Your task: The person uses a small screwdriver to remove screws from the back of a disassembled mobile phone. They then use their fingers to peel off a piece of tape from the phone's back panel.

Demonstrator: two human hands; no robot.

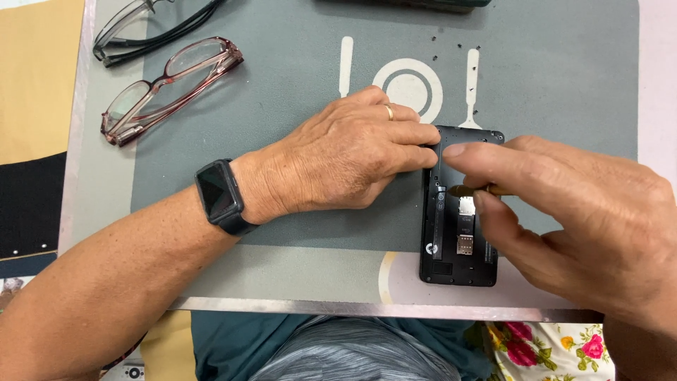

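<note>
A black phone lies open-backed on the grey mat, its card slots showing. My left hand, with a ring and a dark wrist watch, presses on the phone's upper left edge and steadies it. My right hand comes in from the right and pinches a thin brass-coloured tool between thumb and forefinger. The tool's tip rests on the phone's inside near the left rim. Several tiny dark screws lie scattered on the mat above the phone.
Two pairs of glasses lie at the mat's upper left, a reddish-framed pair and a dark-framed pair. A dark object sits at the top edge. The table's metal front edge runs just below the phone.
</note>
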